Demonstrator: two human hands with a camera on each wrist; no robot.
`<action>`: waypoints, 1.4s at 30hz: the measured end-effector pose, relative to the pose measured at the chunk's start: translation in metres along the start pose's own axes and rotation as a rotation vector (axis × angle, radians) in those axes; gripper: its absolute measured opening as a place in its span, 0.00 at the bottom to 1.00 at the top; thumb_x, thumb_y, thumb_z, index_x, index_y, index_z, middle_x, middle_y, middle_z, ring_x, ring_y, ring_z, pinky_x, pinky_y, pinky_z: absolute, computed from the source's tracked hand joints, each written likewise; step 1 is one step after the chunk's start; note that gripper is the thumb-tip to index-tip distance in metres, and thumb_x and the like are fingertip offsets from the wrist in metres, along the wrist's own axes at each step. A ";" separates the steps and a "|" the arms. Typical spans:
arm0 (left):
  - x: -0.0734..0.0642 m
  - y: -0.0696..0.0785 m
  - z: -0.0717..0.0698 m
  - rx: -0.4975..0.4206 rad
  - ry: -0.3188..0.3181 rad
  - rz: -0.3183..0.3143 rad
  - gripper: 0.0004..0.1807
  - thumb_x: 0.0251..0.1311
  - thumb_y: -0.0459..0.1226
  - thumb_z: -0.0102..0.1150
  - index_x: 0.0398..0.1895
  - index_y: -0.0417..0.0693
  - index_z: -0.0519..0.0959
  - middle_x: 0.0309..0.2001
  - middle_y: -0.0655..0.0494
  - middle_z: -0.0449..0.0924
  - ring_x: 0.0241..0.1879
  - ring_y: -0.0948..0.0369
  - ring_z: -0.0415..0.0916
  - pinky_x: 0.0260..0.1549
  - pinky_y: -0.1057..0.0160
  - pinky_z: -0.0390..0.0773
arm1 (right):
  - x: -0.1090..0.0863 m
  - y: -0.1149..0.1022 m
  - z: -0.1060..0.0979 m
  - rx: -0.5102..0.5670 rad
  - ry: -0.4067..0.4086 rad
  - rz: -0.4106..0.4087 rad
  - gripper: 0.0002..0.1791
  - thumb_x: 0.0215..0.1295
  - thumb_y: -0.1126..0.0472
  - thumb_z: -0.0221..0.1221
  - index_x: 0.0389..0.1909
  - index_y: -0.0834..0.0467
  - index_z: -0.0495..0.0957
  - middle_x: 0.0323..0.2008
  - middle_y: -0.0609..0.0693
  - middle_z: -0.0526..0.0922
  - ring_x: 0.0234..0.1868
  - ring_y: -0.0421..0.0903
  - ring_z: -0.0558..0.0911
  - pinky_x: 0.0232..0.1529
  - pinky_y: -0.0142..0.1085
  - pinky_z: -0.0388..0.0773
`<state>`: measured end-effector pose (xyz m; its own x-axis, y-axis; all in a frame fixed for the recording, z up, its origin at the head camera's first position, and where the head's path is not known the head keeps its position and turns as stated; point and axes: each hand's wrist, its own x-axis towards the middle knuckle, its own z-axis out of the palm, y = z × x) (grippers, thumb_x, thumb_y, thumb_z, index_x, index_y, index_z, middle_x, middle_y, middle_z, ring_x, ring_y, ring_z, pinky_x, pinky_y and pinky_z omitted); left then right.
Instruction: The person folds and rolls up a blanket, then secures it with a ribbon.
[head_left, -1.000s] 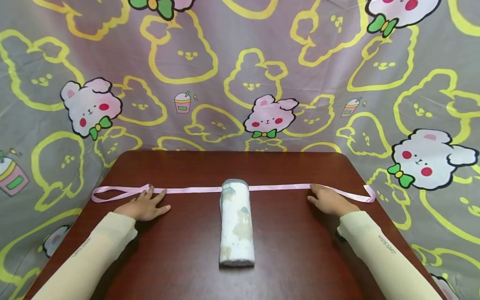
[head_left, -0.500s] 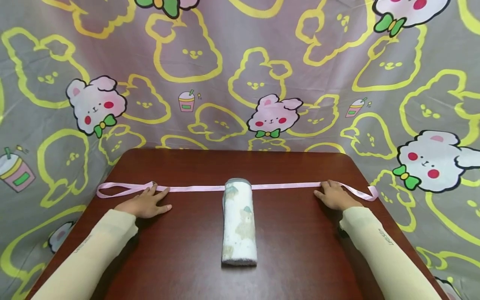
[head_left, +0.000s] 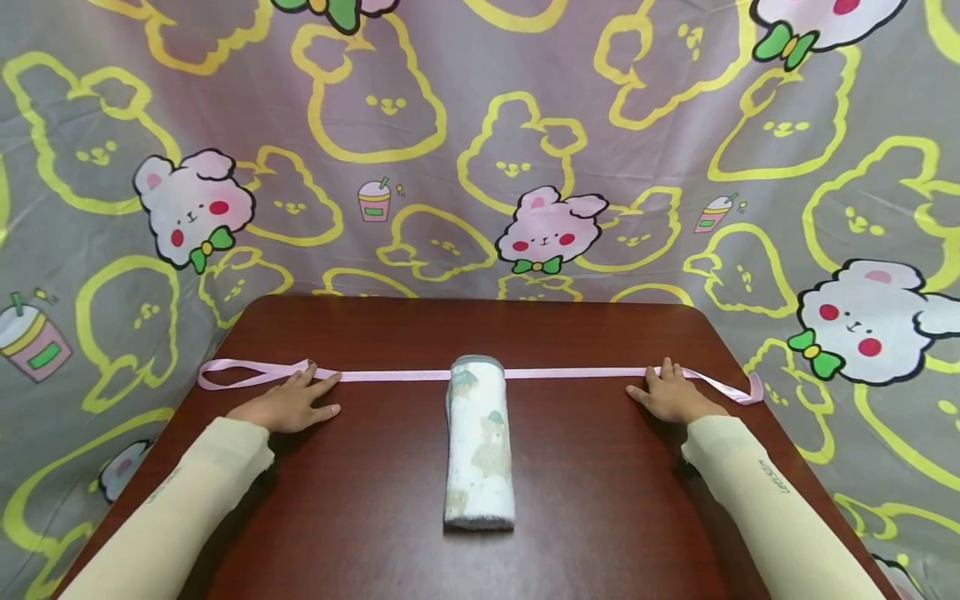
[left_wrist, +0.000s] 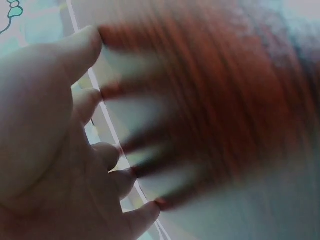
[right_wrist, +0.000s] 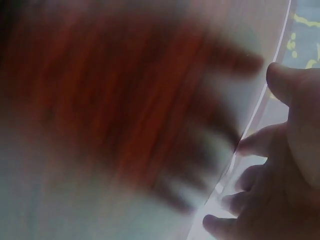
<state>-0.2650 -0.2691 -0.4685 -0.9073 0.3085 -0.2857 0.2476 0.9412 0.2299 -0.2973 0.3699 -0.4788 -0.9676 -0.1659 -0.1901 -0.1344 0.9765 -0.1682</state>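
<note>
A pink ribbon (head_left: 397,376) stretches from left to right across the table, looped back at its left end and bent up at its right end. Over its middle lies a rolled white towel (head_left: 480,450) with bear prints, hiding part of the ribbon. My left hand (head_left: 285,404) rests palm down with spread fingers, its fingertips on the ribbon near the loop. On the other side, my right hand (head_left: 672,397) touches the ribbon with outstretched fingertips. Both wrist views show the ribbon as a thin line at the fingertips, including the ribbon (left_wrist: 112,131) in the left one.
The dark brown wooden table (head_left: 360,517) has rounded far corners and a glossy, reflecting top. A grey curtain (head_left: 450,75) with yellow outlines and rabbit faces hangs close behind it and along both sides.
My right hand has slid a little to the right along the ribbon, and its fingers have spread. The left hand stays nearly in place. The head view has shifted slightly.
</note>
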 end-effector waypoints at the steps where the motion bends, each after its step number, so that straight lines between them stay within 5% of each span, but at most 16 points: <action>1: 0.000 0.000 0.000 0.000 0.002 0.002 0.43 0.65 0.62 0.48 0.75 0.48 0.56 0.71 0.25 0.40 0.69 0.29 0.41 0.56 0.28 0.54 | 0.000 0.000 0.000 0.000 0.003 -0.003 0.45 0.74 0.40 0.43 0.66 0.80 0.52 0.66 0.85 0.40 0.66 0.80 0.43 0.62 0.68 0.47; 13: 0.000 -0.005 -0.002 0.044 0.008 0.060 0.40 0.67 0.60 0.47 0.75 0.48 0.57 0.71 0.23 0.42 0.66 0.24 0.42 0.54 0.27 0.55 | -0.009 0.000 0.001 -0.044 -0.058 -0.014 0.46 0.73 0.34 0.40 0.73 0.68 0.47 0.67 0.82 0.43 0.67 0.78 0.45 0.58 0.72 0.46; 23: -0.004 -0.008 -0.001 0.043 -0.016 0.067 0.40 0.67 0.61 0.46 0.75 0.50 0.56 0.72 0.25 0.40 0.67 0.26 0.39 0.53 0.22 0.47 | -0.019 0.001 0.000 -0.017 -0.051 -0.038 0.45 0.73 0.35 0.41 0.73 0.69 0.49 0.67 0.82 0.43 0.67 0.78 0.45 0.57 0.74 0.47; 32: -0.021 -0.005 0.011 0.033 0.034 0.093 0.37 0.68 0.59 0.46 0.74 0.51 0.59 0.72 0.26 0.41 0.66 0.25 0.40 0.50 0.21 0.49 | -0.033 0.004 0.006 -0.045 -0.011 -0.111 0.42 0.74 0.39 0.44 0.71 0.70 0.53 0.66 0.83 0.47 0.66 0.79 0.49 0.57 0.72 0.51; 42: -0.026 -0.006 0.010 0.016 0.055 0.096 0.40 0.64 0.63 0.49 0.74 0.54 0.60 0.72 0.28 0.43 0.68 0.27 0.40 0.53 0.23 0.47 | -0.042 0.003 0.003 -0.044 -0.063 -0.108 0.43 0.74 0.38 0.43 0.72 0.70 0.52 0.66 0.83 0.45 0.66 0.79 0.47 0.58 0.70 0.52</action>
<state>-0.2398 -0.2810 -0.4715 -0.8961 0.3902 -0.2116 0.3397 0.9097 0.2388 -0.2562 0.3800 -0.4739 -0.9321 -0.2771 -0.2333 -0.2473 0.9574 -0.1490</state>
